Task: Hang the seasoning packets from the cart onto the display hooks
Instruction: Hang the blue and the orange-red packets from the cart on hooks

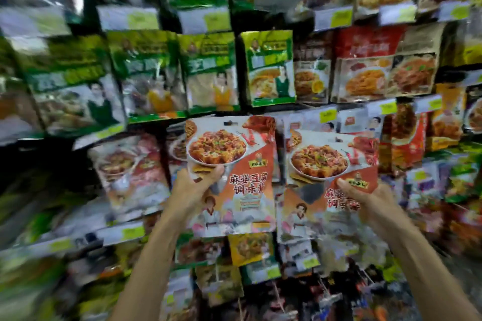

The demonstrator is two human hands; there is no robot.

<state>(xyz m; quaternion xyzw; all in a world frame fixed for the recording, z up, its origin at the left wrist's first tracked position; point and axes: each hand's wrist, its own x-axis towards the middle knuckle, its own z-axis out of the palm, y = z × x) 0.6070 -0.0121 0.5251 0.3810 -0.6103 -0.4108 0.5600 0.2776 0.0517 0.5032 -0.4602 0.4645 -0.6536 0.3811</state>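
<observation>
**Two matching packets held up to the hooks**

The left hand's (pixel 194 187) fingers are clamped on the left packet (pixel 232 177): the thumb presses flat on the front near the lower edge of the printed plate, the other fingers hidden behind. The right hand (pixel 365 198) pinches the right packet (pixel 326 185) the same way, thumb on the front at mid-height, the rest out of sight behind. Gripping low and to the outer side leaves the top edges free, which is likely the point, since the hang hole at the top must meet a hook.

Both packets are upright, facing the camera, side by side and close together; whether their edges touch cannot be told. The left one sits slightly higher, its dark hang slot (pixel 229 122) visible near the top edge and level with the row of price tags (pixel 388 107). It appears close to being threaded, but no hook tip is visible, so whether it is already on cannot be told.

The packets are alike: glossy pouches with a white upper half showing a plate of red, saucy tofu, red chillies at the top right, an orange lower half with large red characters and a cartoon figure in white. They look thin and flexible.

Behind them hangs the display (pixel 268 68), dense rows of green and red packets, much of it blurred. The cart is not in view.
</observation>
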